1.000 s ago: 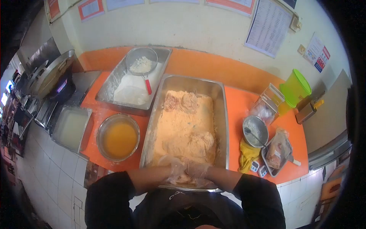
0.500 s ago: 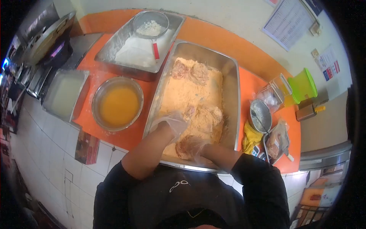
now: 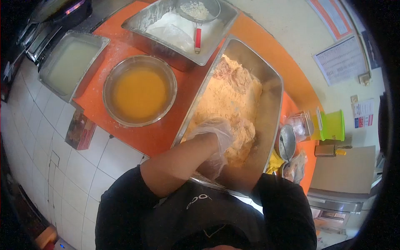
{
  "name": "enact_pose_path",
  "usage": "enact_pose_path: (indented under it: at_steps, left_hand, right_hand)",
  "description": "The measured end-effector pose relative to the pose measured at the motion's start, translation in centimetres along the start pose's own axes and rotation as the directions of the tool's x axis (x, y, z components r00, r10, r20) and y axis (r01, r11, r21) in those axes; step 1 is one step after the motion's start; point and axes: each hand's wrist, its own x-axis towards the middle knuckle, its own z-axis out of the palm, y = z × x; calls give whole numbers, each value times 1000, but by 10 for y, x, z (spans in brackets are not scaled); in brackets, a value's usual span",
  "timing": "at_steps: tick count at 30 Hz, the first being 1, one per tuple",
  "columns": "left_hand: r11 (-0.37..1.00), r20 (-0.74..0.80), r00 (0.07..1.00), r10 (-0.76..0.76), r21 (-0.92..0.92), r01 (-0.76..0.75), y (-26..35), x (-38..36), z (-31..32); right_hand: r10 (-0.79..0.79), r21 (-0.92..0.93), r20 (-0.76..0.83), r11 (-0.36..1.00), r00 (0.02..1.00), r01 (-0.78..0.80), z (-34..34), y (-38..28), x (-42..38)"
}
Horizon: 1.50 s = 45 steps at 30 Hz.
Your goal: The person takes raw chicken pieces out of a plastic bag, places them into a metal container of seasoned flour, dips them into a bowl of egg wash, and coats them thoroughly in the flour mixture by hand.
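Observation:
A deep metal tray (image 3: 273,104) holds orange-tinted breading flour (image 3: 216,100). At its far end lie coated pieces of raw meat (image 3: 243,80), which look like chicken. Another coated piece (image 3: 245,130) rests nearer to me, just right of my left hand (image 3: 216,135). That hand wears a loose clear plastic glove and reaches across the tray's near end, its fingers hidden beneath the wrist and plastic. Low in the near end is my right hand (image 3: 232,167), dim and largely covered by the left glove. What either hand grips does not show.
Left of the tray stands a bowl of orange liquid (image 3: 139,92), with a pan of pale liquid (image 3: 68,68) beyond it. A pan of white flour (image 3: 175,31) holds a red-handled strainer (image 3: 198,39). At right are a metal bowl (image 3: 287,142) and yellow cloth (image 3: 274,162).
The view has swung, shifting the tray rightward. My left hand has moved right, across the near end and over my right hand. The meat piece formerly visible at my right hand is now hidden.

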Motion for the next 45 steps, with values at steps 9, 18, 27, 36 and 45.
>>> enact_pose_path:
  at_steps: [9,18,27,36,45]
  left_hand:
    - [978,-61,992,112,186,-99,9,-19,-16]
    - [975,-259,958,121,214,-65,-17,16,11]
    - [910,-577,703,415,245,-336,-30,9,11]
    - [585,-334,766,550,-500,-638,20,-23,35]
    - [874,-28,918,396,319,-367,1,-10,29]
  right_hand:
    - [-139,-141,60,979,988,147,10,5,40]
    - [-52,-303,-79,953,996,25,17,2,32]
    - [79,-105,-100,990,992,-90,-104,-5,-37]
    - [387,671,-615,714,687,199,-115,79,-18]
    - [64,323,-673,922,737,215,-57,126,64]
